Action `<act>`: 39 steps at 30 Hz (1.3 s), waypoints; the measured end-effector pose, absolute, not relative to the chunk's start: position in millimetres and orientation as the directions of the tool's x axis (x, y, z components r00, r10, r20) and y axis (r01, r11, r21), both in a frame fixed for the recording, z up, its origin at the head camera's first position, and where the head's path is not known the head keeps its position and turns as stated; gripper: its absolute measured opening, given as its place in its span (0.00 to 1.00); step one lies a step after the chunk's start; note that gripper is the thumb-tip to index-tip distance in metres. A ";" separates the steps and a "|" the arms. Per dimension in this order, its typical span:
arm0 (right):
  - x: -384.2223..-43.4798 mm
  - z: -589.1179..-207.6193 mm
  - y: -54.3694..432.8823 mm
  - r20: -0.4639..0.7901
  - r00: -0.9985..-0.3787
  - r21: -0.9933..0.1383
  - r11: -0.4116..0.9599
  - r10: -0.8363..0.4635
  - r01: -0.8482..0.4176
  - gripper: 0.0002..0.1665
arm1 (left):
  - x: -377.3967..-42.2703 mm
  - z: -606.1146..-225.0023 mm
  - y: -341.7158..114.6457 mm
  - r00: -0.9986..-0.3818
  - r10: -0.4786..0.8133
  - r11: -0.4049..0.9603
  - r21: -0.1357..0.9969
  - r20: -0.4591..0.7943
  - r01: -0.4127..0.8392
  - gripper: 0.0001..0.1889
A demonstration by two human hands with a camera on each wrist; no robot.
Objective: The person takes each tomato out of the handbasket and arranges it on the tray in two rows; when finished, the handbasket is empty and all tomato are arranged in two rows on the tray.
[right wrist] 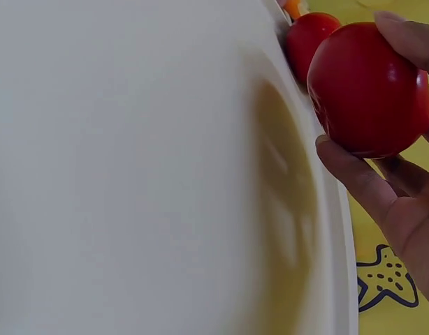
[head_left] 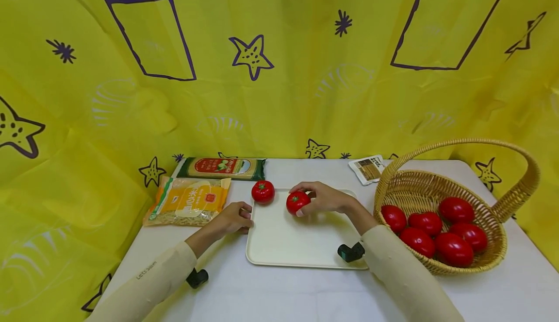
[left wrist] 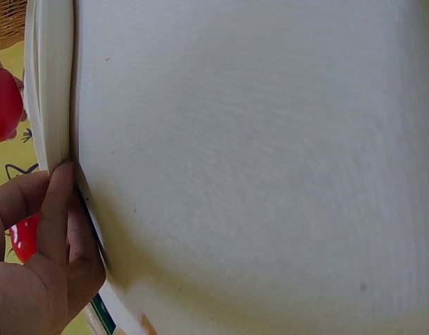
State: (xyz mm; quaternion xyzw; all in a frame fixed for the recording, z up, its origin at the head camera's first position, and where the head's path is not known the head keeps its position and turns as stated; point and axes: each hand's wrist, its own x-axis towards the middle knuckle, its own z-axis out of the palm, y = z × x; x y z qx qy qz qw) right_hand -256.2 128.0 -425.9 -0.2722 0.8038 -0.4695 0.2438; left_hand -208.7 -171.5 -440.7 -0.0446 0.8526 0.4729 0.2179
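A cream tray [head_left: 301, 244] lies in the middle of the white table. One red tomato [head_left: 263, 192] sits at its far left corner. My right hand [head_left: 320, 199] holds another tomato [right wrist: 372, 91] between thumb and fingers, over the back part of the tray; in the right wrist view it hangs above the surface and a shadow falls below. At the tray's left edge my left hand [head_left: 233, 218] pinches the rim [left wrist: 55, 105] with its thumb and fingertips.
To the right stands a wicker basket [head_left: 502, 237] with a tall handle, holding several tomatoes [head_left: 454, 249]. At the left lie an orange-yellow grain bag [head_left: 188, 200] and a green-ended noodle pack [head_left: 222, 167]. A small white packet [head_left: 368, 169] lies at the back. Yellow curtain [head_left: 279, 108] hangs behind.
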 end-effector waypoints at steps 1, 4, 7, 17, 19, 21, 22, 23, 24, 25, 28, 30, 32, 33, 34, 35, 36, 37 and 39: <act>-257.1 -426.5 127.2 -0.140 -0.740 -0.886 0.417 -0.658 -0.204 0.32 | -208.5 -440.5 -171.4 -0.901 0.129 0.549 0.786 -0.414 -0.283 0.21; -259.7 -429.0 125.6 -0.155 -0.756 -0.880 0.437 -0.636 -0.187 0.30 | -208.7 -441.1 -171.7 -0.901 0.125 0.549 0.786 -0.415 -0.286 0.21; -261.3 -431.2 124.2 -0.171 -0.765 -0.877 0.449 -0.621 -0.169 0.29 | -208.2 -440.6 -171.6 -0.902 0.125 0.546 0.788 -0.413 -0.284 0.21; -262.0 -430.8 118.0 -0.193 -0.790 -0.862 0.485 -0.582 -0.146 0.35 | -208.2 -441.0 -171.6 -0.903 0.125 0.549 0.787 -0.411 -0.282 0.21; -262.8 -431.3 116.3 -0.195 -0.793 -0.858 0.493 -0.577 -0.147 0.35 | -208.1 -441.1 -171.7 -0.905 0.127 0.547 0.790 -0.406 -0.278 0.21; -263.5 -431.6 114.5 -0.189 -0.795 -0.859 0.489 -0.576 -0.151 0.34 | -207.5 -440.9 -171.5 -0.908 0.131 0.541 0.796 -0.399 -0.272 0.21; -264.0 -431.8 113.6 -0.181 -0.796 -0.861 0.485 -0.578 -0.156 0.33 | -207.1 -440.7 -171.2 -0.909 0.136 0.539 0.800 -0.393 -0.265 0.21; -264.5 -432.0 112.7 -0.173 -0.796 -0.863 0.478 -0.579 -0.160 0.33 | -206.7 -440.7 -170.9 -0.911 0.140 0.536 0.803 -0.389 -0.261 0.21; -264.8 -432.0 111.8 -0.165 -0.798 -0.868 0.470 -0.580 -0.162 0.33 | -206.2 -440.5 -170.6 -0.911 0.143 0.531 0.807 -0.386 -0.259 0.21; -265.0 -432.0 110.8 -0.159 -0.800 -0.871 0.465 -0.578 -0.162 0.33 | -205.7 -440.1 -170.3 -0.912 0.145 0.526 0.811 -0.383 -0.257 0.21; -265.7 -432.0 108.5 -0.144 -0.811 -0.875 0.455 -0.567 -0.163 0.33 | -204.9 -439.3 -169.8 -0.913 0.151 0.524 0.813 -0.380 -0.252 0.20; -265.8 -432.0 107.2 -0.146 -0.820 -0.876 0.457 -0.554 -0.153 0.33 | -205.0 -438.7 -169.7 -0.911 0.146 0.525 0.810 -0.386 -0.259 0.20; -266.0 -432.1 106.2 -0.151 -0.826 -0.876 0.460 -0.543 -0.142 0.33 | -205.5 -438.4 -169.9 -0.909 0.143 0.529 0.806 -0.391 -0.263 0.20; -266.2 -432.2 105.7 -0.155 -0.829 -0.876 0.462 -0.538 -0.136 0.33 | -205.8 -438.3 -170.1 -0.908 0.143 0.535 0.803 -0.393 -0.263 0.20; -266.5 -432.3 105.3 -0.158 -0.831 -0.878 0.462 -0.533 -0.129 0.34 | -206.1 -438.3 -170.4 -0.908 0.142 0.536 0.801 -0.395 -0.265 0.20; -266.6 -432.5 104.8 -0.163 -0.833 -0.878 0.463 -0.529 -0.122 0.34 | -206.2 -438.4 -170.5 -0.906 0.140 0.533 0.801 -0.399 -0.271 0.20; -267.0 -432.8 104.4 -0.166 -0.835 -0.879 0.463 -0.524 -0.116 0.34 | -206.4 -438.4 -170.7 -0.905 0.141 0.533 0.801 -0.400 -0.271 0.20; -267.2 -433.0 104.1 -0.170 -0.837 -0.879 0.463 -0.520 -0.109 0.35 | -206.4 -438.5 -170.9 -0.904 0.141 0.532 0.802 -0.403 -0.274 0.20; -267.8 -433.4 103.3 -0.176 -0.841 -0.880 0.464 -0.512 -0.099 0.35 | -206.4 -438.8 -171.2 -0.903 0.141 0.531 0.801 -0.405 -0.276 0.20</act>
